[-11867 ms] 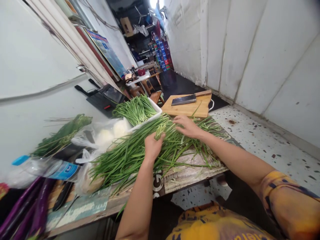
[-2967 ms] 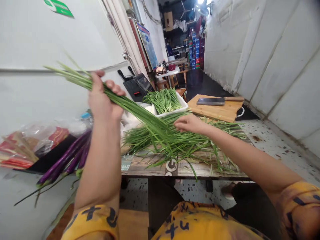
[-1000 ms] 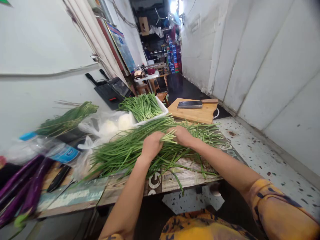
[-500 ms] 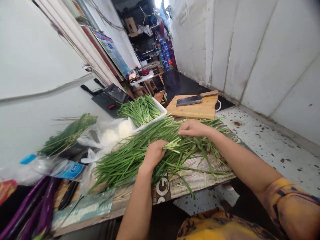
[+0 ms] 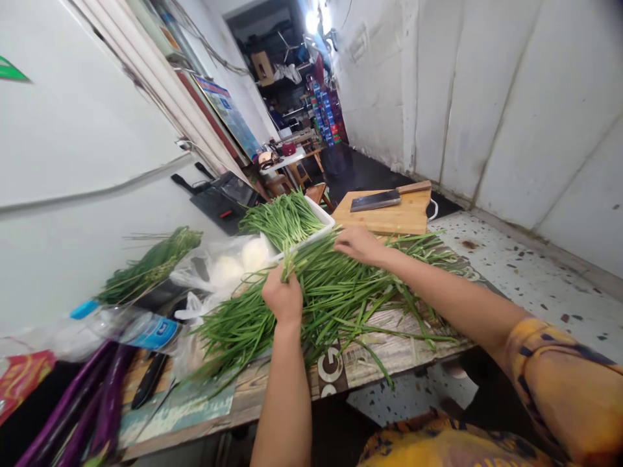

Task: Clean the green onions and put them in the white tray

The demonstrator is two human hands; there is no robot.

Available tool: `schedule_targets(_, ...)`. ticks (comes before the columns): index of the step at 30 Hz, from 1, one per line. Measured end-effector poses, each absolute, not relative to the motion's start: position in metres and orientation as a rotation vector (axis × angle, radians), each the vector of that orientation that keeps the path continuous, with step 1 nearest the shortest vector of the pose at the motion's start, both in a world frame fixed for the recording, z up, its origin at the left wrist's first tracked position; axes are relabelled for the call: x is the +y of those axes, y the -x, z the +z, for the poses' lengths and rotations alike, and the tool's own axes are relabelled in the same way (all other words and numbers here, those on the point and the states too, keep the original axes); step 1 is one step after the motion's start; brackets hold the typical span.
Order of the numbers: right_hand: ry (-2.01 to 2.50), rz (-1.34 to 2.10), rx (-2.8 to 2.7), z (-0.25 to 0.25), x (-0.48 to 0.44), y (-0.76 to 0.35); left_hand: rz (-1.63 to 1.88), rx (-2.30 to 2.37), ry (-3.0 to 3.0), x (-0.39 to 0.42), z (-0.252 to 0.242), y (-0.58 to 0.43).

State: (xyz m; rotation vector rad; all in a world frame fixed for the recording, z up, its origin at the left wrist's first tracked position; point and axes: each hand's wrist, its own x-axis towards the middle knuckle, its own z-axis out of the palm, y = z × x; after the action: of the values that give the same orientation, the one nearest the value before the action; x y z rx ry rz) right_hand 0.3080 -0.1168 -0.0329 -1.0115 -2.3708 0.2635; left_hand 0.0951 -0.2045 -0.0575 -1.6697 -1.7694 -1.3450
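Note:
A loose pile of garlic chives spreads across the middle of the wooden table. My left hand is closed round a small bunch of garlic chives, its pale ends sticking up above the fist. Over the far side of the pile is my right hand, its fingers curled together; whatever is between them is too small to make out. Behind both hands a white basket holds more garlic chives, lined up in a neat heap.
A cleaver lies on the cutting board at the far right. On the left are white round vegetables in a plastic bag, a plastic bottle, purple eggplants, a black-handled knife and a leafy green bundle.
My left hand has moved up and left towards the basket, tipping its bunch of chives upright. My right hand has shifted slightly left. The view has swung a little.

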Motion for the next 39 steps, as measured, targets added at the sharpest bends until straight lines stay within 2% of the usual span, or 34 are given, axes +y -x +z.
schedule_targets(3,1.072,0.290,-2.342,-0.034,-0.126,-0.315,-1.329,-1.798,1.797,-0.201,-0.059,-0.098)
schedule_targets(8,1.327,0.082,-2.473,-0.042,-0.118,-0.287,-1.260,-1.896,1.870,-0.194,-0.069,-0.103)
schedule_targets(11,1.268,0.090,-2.475,-0.036,-0.123,-0.285,-1.265,-1.910,1.885,-0.193,-0.074,-0.100)
schedule_targets(18,0.984,0.789,-2.030,-0.035,-0.153,-0.350,-1.245,-1.745,2.055,-0.200,-0.066,-0.113)
schedule_targets(23,0.965,0.980,-1.789,-0.061,-0.155,-0.350,-0.962,-1.469,2.404,-0.208,-0.063,-0.130)
schedule_targets(28,1.042,1.162,-1.451,-0.074,-0.154,-0.339,-0.945,-1.438,2.394,-0.212,-0.068,-0.137)
schedule_targets(30,1.089,1.103,-1.409,-0.073,-0.151,-0.342,-0.950,-1.416,2.371,-0.213,-0.070,-0.138)
schedule_targets(33,1.236,0.813,-1.456,-0.069,-0.143,-0.358,-0.938,-1.375,2.360,-0.213,-0.072,-0.137)
schedule_targets(39,1.718,0.298,-1.890,-0.058,-0.139,-0.389,-0.982,-1.381,2.362,-0.214,-0.076,-0.132)
